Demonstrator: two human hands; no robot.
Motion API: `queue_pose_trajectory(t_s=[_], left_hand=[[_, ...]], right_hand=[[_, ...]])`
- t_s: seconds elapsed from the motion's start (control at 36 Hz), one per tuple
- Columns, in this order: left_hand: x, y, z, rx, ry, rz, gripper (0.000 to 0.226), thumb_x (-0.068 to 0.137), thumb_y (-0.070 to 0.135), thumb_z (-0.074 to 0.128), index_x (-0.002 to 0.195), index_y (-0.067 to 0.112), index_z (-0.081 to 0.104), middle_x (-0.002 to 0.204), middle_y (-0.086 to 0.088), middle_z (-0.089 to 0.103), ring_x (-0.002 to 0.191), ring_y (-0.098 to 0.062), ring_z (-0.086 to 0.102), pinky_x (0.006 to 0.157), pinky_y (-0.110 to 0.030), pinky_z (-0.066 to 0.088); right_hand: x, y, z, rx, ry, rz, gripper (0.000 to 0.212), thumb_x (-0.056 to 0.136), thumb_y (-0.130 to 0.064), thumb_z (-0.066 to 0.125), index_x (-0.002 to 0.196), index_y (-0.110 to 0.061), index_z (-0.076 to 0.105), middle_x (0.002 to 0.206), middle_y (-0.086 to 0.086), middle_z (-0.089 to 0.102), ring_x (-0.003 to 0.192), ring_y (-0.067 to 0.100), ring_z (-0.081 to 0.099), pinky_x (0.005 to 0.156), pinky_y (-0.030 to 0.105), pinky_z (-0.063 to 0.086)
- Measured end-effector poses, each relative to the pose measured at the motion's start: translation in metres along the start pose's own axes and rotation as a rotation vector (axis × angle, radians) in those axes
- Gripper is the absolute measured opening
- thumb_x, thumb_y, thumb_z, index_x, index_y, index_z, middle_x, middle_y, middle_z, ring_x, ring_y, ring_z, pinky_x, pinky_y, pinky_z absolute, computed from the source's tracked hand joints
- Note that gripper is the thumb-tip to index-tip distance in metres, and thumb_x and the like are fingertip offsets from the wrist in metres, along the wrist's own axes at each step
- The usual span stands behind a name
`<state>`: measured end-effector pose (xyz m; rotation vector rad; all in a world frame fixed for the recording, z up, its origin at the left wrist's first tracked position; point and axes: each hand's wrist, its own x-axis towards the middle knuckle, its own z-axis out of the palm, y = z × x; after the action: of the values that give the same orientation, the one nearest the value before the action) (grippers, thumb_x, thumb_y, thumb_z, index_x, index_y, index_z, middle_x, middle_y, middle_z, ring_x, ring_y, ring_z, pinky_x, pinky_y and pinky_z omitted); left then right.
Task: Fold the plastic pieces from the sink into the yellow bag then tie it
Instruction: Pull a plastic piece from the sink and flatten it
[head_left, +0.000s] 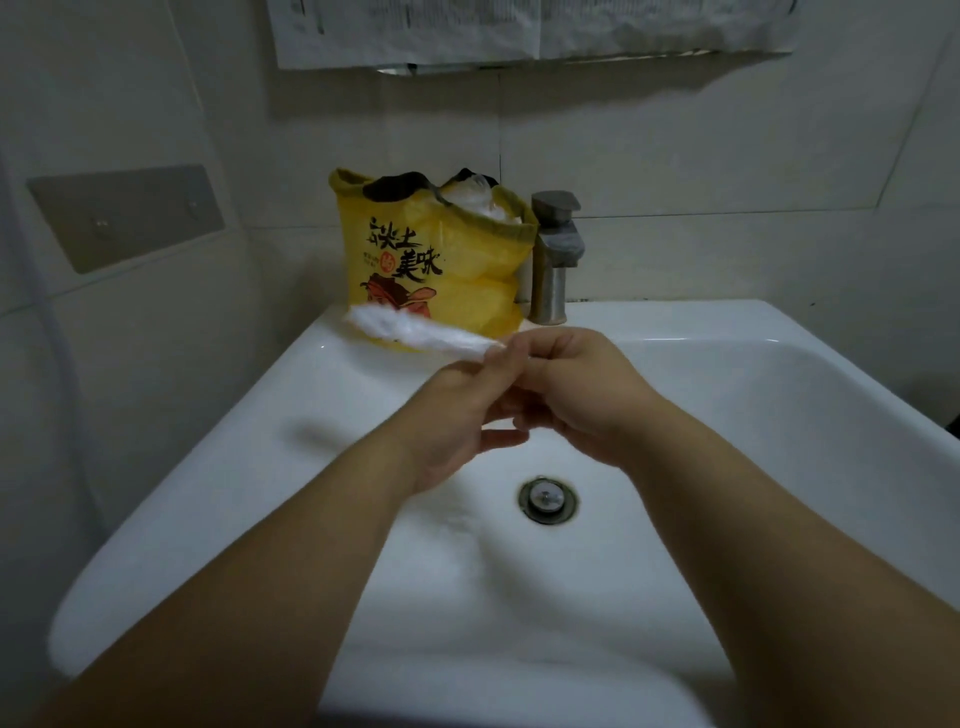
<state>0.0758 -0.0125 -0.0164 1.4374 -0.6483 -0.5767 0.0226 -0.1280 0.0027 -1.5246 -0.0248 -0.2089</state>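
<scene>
Drain (548, 499) sits low in the white sink (753, 415). Above it the left hand (457, 410) and right hand (576, 384) meet, both pinching one end of a rolled white plastic piece (415, 330) that stretches left. Behind, the yellow bag (441, 291) stands open on the sink's rim, just beside the tap (556, 254).

Both bare forearms reach forward, converging mid-frame. Left hand (457, 410): fingers raised, pinching end of plastic piece (415, 330), thumb jutting rightward. Right hand (576, 384): knuckles up, fingers curled on same piece, touching left hand.
</scene>
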Motion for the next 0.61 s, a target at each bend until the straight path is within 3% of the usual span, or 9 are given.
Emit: queue_pose_trajectory(t_s=[0.08,0.17,0.25,0.31,0.39,0.5,0.61], left_hand=[[0.003,0.001,0.006,-0.063,0.076,-0.018,0.049,0.082,0.055,0.044,0.104,0.016,0.065,0.089,-0.005,0.074,0.088,-0.016,0.07,0.08,-0.033,0.055],[0.004,0.002,0.002,-0.06,0.109,-0.012,0.044,0.098,0.049,0.034,0.104,0.02,0.067,0.1,-0.007,0.072,0.09,-0.018,0.068,0.074,-0.03,0.055],[0.006,0.005,-0.003,-0.107,0.155,0.042,0.045,0.102,0.044,0.029,0.099,0.024,0.07,0.092,0.002,0.074,0.08,-0.011,0.07,0.066,-0.024,0.054],[0.006,0.008,-0.005,-0.128,0.198,0.065,0.045,0.102,0.042,0.032,0.095,0.018,0.07,0.081,0.001,0.074,0.074,-0.01,0.07,0.064,-0.023,0.054],[0.006,0.01,-0.012,-0.142,0.363,0.093,0.038,0.1,0.035,0.045,0.089,0.005,0.065,0.068,0.0,0.069,0.06,-0.007,0.065,0.054,-0.02,0.051],[0.006,0.008,-0.021,-0.097,0.524,0.112,0.021,0.09,0.027,0.065,0.088,0.007,0.063,0.077,-0.002,0.064,0.063,-0.008,0.062,0.051,-0.016,0.048],[0.0,0.009,-0.03,0.027,0.611,0.159,0.015,0.086,0.023,0.07,0.086,0.007,0.067,0.074,-0.004,0.065,0.053,-0.004,0.063,0.051,-0.014,0.049]], right_hand=[[0.0,0.004,0.003,-0.001,-0.036,0.021,0.017,0.093,-0.004,0.056,0.101,0.007,0.066,0.086,0.023,0.065,0.075,0.029,0.063,0.048,0.025,0.052],[-0.001,0.002,0.001,0.011,-0.055,0.06,0.017,0.093,-0.005,0.058,0.101,0.007,0.067,0.078,0.016,0.063,0.064,0.02,0.059,0.043,0.019,0.044],[-0.001,0.001,0.001,-0.009,-0.062,0.084,0.014,0.092,-0.008,0.059,0.086,0.002,0.067,0.072,0.01,0.06,0.065,0.019,0.053,0.042,0.016,0.038],[-0.001,-0.001,0.0,-0.018,-0.057,0.093,0.015,0.092,-0.007,0.059,0.079,-0.002,0.066,0.068,0.007,0.06,0.062,0.016,0.053,0.042,0.016,0.039],[0.0,-0.004,-0.005,-0.032,-0.034,0.115,0.011,0.092,-0.005,0.06,0.085,0.002,0.066,0.067,0.008,0.061,0.054,0.011,0.05,0.044,0.018,0.042],[-0.001,-0.004,-0.015,-0.071,-0.054,0.148,0.01,0.091,-0.006,0.061,0.085,-0.001,0.067,0.069,0.008,0.063,0.053,0.011,0.052,0.045,0.018,0.044],[-0.002,-0.008,-0.027,-0.087,-0.023,0.153,0.009,0.09,-0.006,0.062,0.086,0.0,0.068,0.071,0.009,0.065,0.054,0.011,0.054,0.047,0.019,0.046]])
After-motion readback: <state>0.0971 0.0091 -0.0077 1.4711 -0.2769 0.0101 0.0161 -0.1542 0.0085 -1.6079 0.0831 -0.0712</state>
